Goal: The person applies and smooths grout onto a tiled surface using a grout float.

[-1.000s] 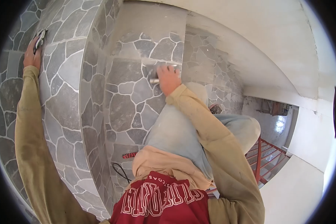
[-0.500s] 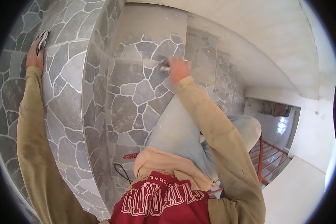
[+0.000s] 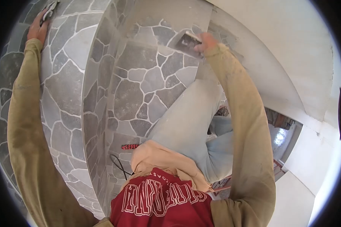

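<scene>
My left hand (image 3: 38,31) rests at the upper left on the stone-patterned tile ledge (image 3: 66,92), fingers closed on a crumpled grey-and-white rag (image 3: 49,10). With my right hand (image 3: 207,42) I grip a flat rectangular trowel (image 3: 186,42), its blade over the stone-patterned step tiles (image 3: 140,56); motion blurs its edge slightly. White joints run between the grey stone shapes. Beyond the trowel the tile surface carries a dusty, beige-grey film (image 3: 178,13).
My bent leg in pale jeans (image 3: 185,109) lies across the steps. A red-and-black braided cord (image 3: 130,146) and a thin black loop (image 3: 117,162) lie by my knee. A curved pale wall (image 3: 276,49) rises on the right, with reddish metal bars (image 3: 221,184) below.
My right hand and the trowel have moved up and to the right. My left hand has slid further up the ledge with the rag. The view has shifted a little.
</scene>
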`<state>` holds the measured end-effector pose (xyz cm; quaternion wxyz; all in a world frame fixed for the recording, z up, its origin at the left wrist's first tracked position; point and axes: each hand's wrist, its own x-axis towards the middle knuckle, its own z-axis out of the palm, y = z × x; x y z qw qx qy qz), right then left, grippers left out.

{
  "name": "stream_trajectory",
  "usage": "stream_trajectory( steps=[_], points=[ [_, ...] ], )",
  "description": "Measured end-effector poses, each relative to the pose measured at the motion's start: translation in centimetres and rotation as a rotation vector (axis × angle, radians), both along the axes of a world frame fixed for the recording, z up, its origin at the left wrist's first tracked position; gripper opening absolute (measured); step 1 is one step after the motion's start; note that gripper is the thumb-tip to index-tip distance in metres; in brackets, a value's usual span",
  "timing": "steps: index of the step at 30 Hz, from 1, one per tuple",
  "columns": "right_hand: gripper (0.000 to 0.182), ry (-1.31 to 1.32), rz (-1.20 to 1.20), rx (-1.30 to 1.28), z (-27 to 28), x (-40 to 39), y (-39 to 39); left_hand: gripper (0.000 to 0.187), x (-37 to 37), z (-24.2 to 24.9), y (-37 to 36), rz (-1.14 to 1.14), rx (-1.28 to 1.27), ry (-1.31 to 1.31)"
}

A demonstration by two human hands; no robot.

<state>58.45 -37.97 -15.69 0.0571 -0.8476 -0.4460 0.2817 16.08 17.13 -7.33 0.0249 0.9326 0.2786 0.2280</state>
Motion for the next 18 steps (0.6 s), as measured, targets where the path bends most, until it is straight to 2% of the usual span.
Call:
stream_trajectory(
  steps=[1,2,4,5,7,10,13,16,18],
  points=[
    [0.057,0.11,-0.065,-0.016,0.5,1.1,0.1,0.046,0.1,-0.1,0.1,0.001,0.011,-0.016],
    [0.057,0.107,-0.063,-0.02,0.2,0.9,-0.1,0.046,0.2,-0.4,0.3,0.004,0.007,-0.019],
    [0.051,-0.247,0.196,0.251,-0.9,-0.8,-0.2,0.046,-0.2,0.1,-0.1,-0.029,0.023,-0.014],
    [0.051,-0.24,0.195,0.25,-0.9,-0.8,0.0,0.046,-0.3,0.3,-0.4,-0.029,0.021,-0.006],
    [0.047,-0.017,0.107,0.13,1.1,-1.1,0.3,0.045,0.0,0.1,-0.7,0.019,0.021,-0.018],
    [0.055,-0.103,0.083,0.027,-0.6,-0.3,0.9,0.045,-0.1,0.2,-0.4,-0.047,0.069,-0.021],
    [0.054,0.044,0.113,0.097,-1.7,-0.7,-0.2,0.045,-0.1,0.3,-0.7,0.016,0.015,0.003],
    [0.055,0.04,-0.019,0.09,-1.1,0.0,0.3,0.047,-0.2,0.5,-0.1,-0.015,0.0,0.03],
    [0.054,0.008,0.057,0.106,-1.4,-1.6,0.0,0.047,-0.7,0.4,-0.1,0.005,-0.026,0.027]
  ],
)
